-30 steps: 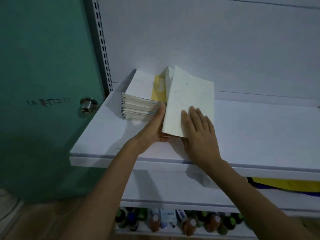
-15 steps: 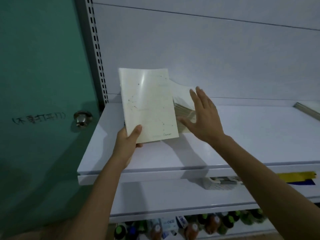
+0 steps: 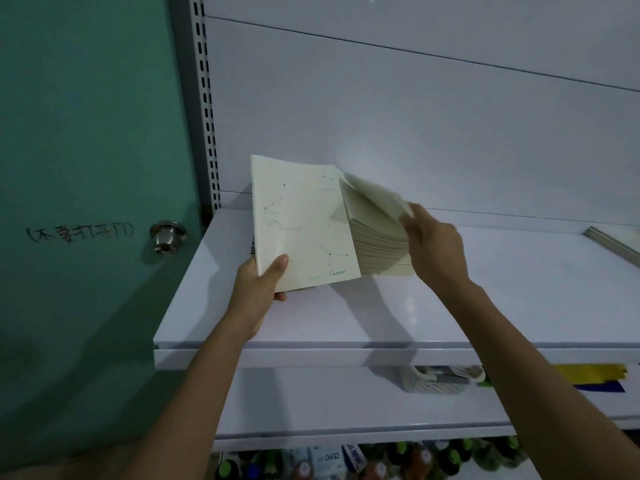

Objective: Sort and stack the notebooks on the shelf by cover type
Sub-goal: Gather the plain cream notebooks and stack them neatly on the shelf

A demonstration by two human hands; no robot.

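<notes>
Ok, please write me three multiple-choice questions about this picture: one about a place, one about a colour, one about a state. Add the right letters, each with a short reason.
1. Where does the stack of notebooks lie?
A) on the white shelf
B) on the floor
C) on a chair

2. What colour is the door?
A) red
B) green
C) black

3. What does the left hand do?
A) hangs empty
B) presses flat on the shelf
C) grips the cream notebook at a lower corner

Key:
1 A: the stack rests on the shelf, where the right hand pinches its top notebook, raised at one edge.
2 B: the door beside the shelf is green.
3 C: the thumb lies on the cover, and the notebook is held up off the shelf.
</notes>
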